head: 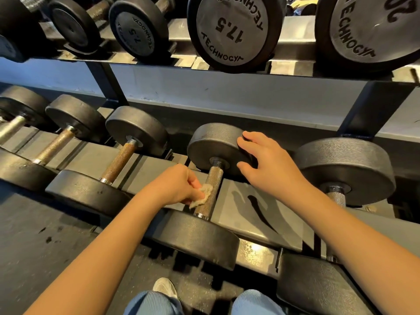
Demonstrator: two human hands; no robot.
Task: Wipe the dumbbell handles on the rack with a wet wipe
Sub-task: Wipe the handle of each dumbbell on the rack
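Observation:
A black dumbbell lies on the lower rack shelf in the middle, with a knurled metal handle (212, 187) between its far head (213, 144) and near head (200, 237). My left hand (179, 185) pinches a crumpled pale wet wipe (202, 196) and presses it against the left side of that handle. My right hand (268, 162) grips the right edge of the far head, fingers over the top and thumb on its face.
More dumbbells lie on the lower shelf to the left (119, 162) and right (341, 169). The upper shelf (293, 30) carries larger dumbbells marked 7.5 and 17.5 (229, 30). A dark rack upright (372, 110) stands at the right. My knees and a shoe (164, 288) show below.

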